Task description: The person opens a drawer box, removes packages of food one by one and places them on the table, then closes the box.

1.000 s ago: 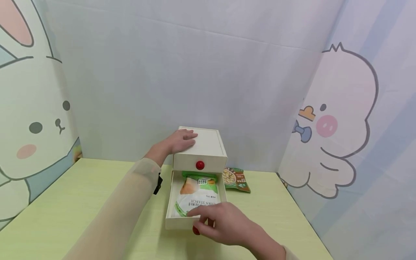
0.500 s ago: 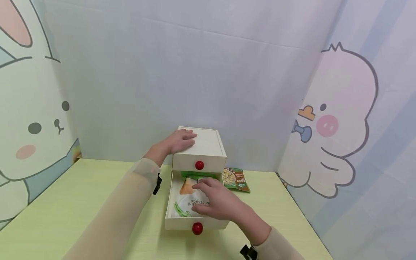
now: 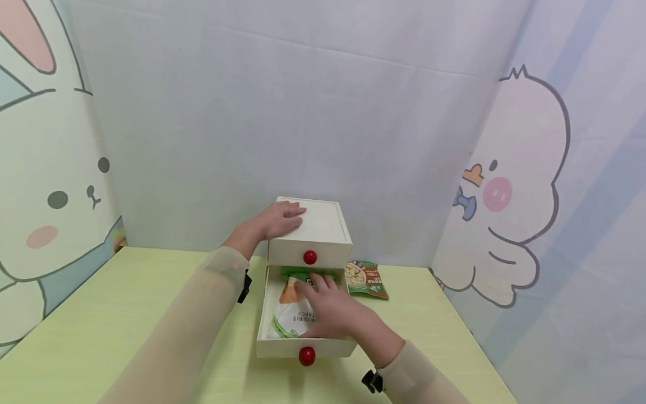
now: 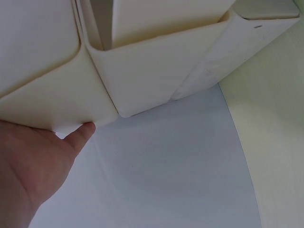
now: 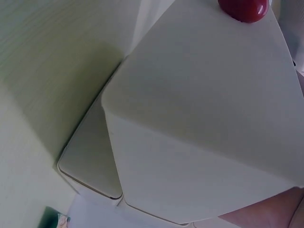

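Observation:
A white cabinet (image 3: 323, 216) with two drawers stands on the table. On its top left side rests my left hand (image 3: 278, 220), fingers extended; the left wrist view shows the thumb along the cabinet's edge. The lower drawer (image 3: 282, 348) is pulled out, its red knob (image 3: 307, 356) at the front. Inside lies a white and green corn starch bag (image 3: 292, 314). My right hand (image 3: 335, 308) is over this bag with fingers spread, covering its right part. Whether the fingertips touch the bag I cannot tell. In the right wrist view the drawer hides most of that hand.
A brown and green food packet (image 3: 370, 279) lies on the table just right of the cabinet. The upper drawer, with a red knob (image 3: 310, 257), is closed. Behind the pale green table (image 3: 429, 336) hangs a light curtain (image 3: 252, 123), with cartoon-printed curtains at both sides.
My right hand has left the lower drawer's knob and moved up and inward over the corn starch bag, its fingers spreading. The left hand stays on the cabinet top.

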